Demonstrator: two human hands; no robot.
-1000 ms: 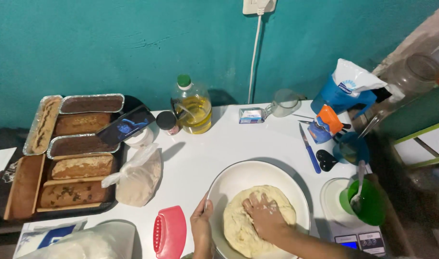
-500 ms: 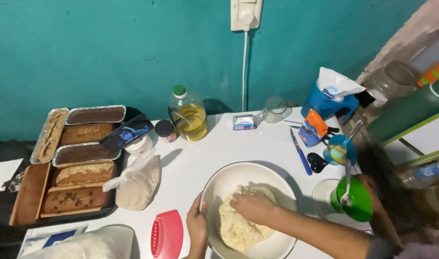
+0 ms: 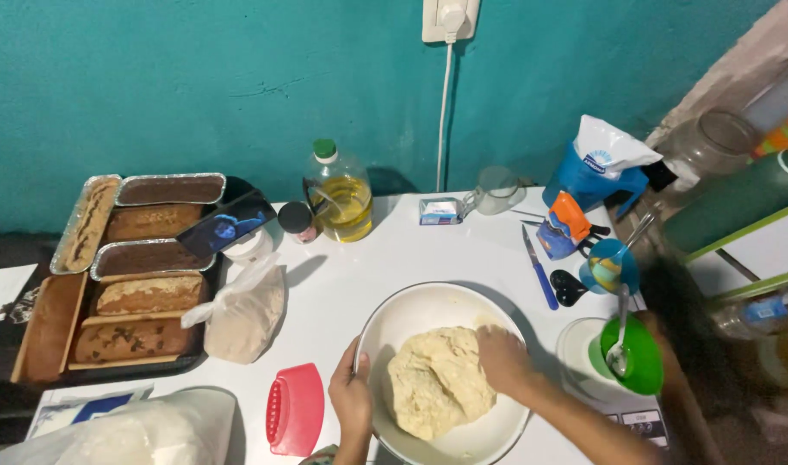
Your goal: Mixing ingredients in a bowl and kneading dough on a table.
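Dough [image 3: 437, 383]: one pale yellow lump, rough and shaggy on top, lying in the middle of the bowl; it holds together as a single mass, so the mixing looks done, but the skin is not yet smooth and the kneading seems only part way along.
Bowl [image 3: 411, 306]: wide, round, white and glossy, standing on the white table near its front edge; its bare inner wall shows little flour or scraps.
Right hand [image 3: 502, 357]: lies palm down on the right upper side of the dough, fingers bent and pressed into it, gripping nothing apart from the dough itself.
Left hand [image 3: 351, 400]: clasps the left rim of the bowl, thumb inside the wall and fingers curled under the outside, steadying it.
Red scraper [image 3: 295, 409]: flat ribbed plastic, just left of the bowl, untouched.
Green cup [image 3: 631, 353]: bright plastic with a metal spoon in it, just right of the bowl on a white round base.
Bag [image 3: 243, 314]: thin clear plastic, knotted, filled with a beige powder, slumped to the left.
Oil bottle [image 3: 342, 194]: clear plastic, green cap, partly filled with yellow oil, at the back by the wall.
Loaves [image 3: 144, 297]: browned, crusty, oblong, on a dark tray at far left with foil pans; these look already baked.
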